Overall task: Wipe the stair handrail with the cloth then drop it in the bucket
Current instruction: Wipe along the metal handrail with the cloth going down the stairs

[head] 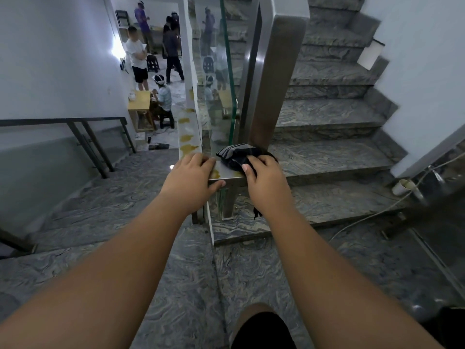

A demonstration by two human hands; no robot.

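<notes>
A flat steel handrail (187,132) runs down the stairwell and turns at a corner in front of me, with yellow-brown stains along its top. My left hand (192,178) rests on the rail's corner, fingers over the edge. Pressed onto the rail just to the right is a dark striped cloth (235,153), which my right hand (266,182) holds from the near side. A second steel rail (274,79) rises from the corner beside the upper flight. No bucket shows clearly.
A glass panel (221,79) stands under the rails. Marble steps go up on the right (327,157) and down on the left. A white cup (403,186) and a cable lie at the right wall. Several people stand or sit in the room below (156,59).
</notes>
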